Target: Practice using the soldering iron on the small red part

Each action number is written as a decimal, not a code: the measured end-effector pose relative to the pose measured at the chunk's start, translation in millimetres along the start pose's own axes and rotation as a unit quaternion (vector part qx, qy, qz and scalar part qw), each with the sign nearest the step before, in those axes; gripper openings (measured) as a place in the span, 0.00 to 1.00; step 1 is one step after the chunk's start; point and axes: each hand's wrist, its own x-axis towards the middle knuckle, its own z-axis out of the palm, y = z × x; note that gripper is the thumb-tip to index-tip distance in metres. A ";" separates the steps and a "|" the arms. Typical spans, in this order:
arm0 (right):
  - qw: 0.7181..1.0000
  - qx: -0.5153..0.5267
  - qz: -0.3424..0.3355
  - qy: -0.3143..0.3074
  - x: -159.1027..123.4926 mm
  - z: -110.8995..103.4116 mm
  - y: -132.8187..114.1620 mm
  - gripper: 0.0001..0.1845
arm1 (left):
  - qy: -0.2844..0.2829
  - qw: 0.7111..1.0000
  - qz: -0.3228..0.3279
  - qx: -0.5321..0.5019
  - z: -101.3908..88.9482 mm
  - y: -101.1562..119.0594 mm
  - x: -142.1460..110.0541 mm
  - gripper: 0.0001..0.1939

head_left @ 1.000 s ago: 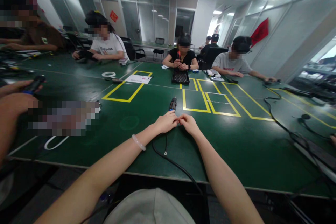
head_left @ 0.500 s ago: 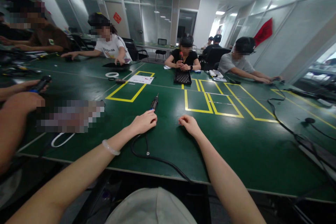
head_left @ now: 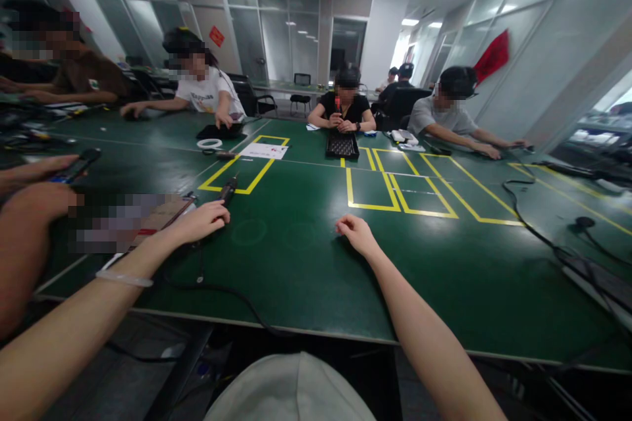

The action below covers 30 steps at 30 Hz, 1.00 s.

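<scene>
My left hand [head_left: 201, 221] is wrapped round a dark corded electric screwdriver [head_left: 229, 189]. Its thin tip points away from me, by the near edge of a yellow tape rectangle [head_left: 217, 189]. From under the hand a black cord [head_left: 247, 302] runs back over the table's near edge. My right hand [head_left: 357, 235] rests on the green table [head_left: 306, 276] with its fingers curled into a pinch. Whatever is between those fingertips, if anything, is too small to make out. A pixelated flat item [head_left: 143, 214] lies partly behind my left wrist.
A neighbour's hand at left holds a dark device [head_left: 76, 166]. Further off are a white sheet [head_left: 264, 150], a tape roll [head_left: 209, 144] and a black tray [head_left: 342, 145] before a co-worker. Yellow tape outlines [head_left: 424, 216] mark the table, and black cables [head_left: 543, 237] cross its right side.
My left hand has moved left with the electric screwdriver, and the cord has shifted left with it. My right hand stays in place.
</scene>
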 end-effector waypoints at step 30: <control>1.000 -0.009 0.002 -0.016 -2.2 3.2 -4.0 0.07 | 0.096 0.985 -0.127 0.065 -3.7 97.7 -1.2 0.16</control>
